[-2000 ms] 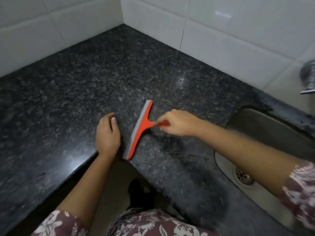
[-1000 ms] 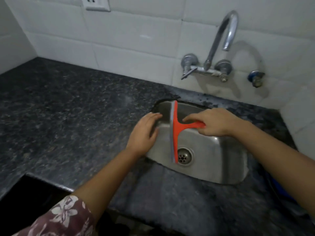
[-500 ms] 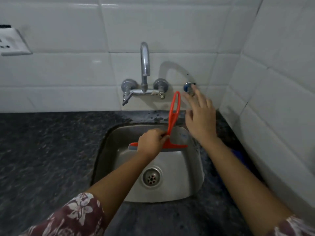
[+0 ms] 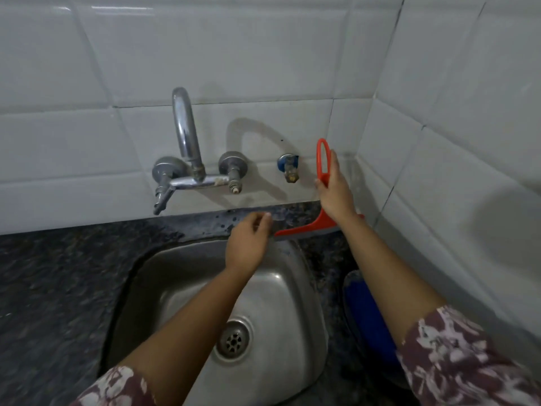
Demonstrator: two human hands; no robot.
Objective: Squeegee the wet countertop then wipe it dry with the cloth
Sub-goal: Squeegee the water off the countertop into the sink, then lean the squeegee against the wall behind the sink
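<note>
The red squeegee (image 4: 304,229) stands upright at the back right corner of the dark granite countertop (image 4: 58,288), blade down on the ledge behind the sink and loop handle pointing up against the wall tiles. My right hand (image 4: 335,194) is closed around its handle. My left hand (image 4: 248,244) hovers over the sink's back rim, right by the blade's left end, fingers loosely apart and holding nothing. A blue cloth (image 4: 366,317) lies on the countertop to the right of the sink, partly hidden by my right forearm.
A steel sink (image 4: 278,288) with a drain sits below my arms. A chrome wall faucet (image 4: 184,133) with two knobs and a small blue valve (image 4: 288,165) stick out from the white tiled wall. A second tiled wall closes the right side.
The squeegee passed from my left hand to my right and moved right, from over the sink to the back right corner. My left hand let go of it.
</note>
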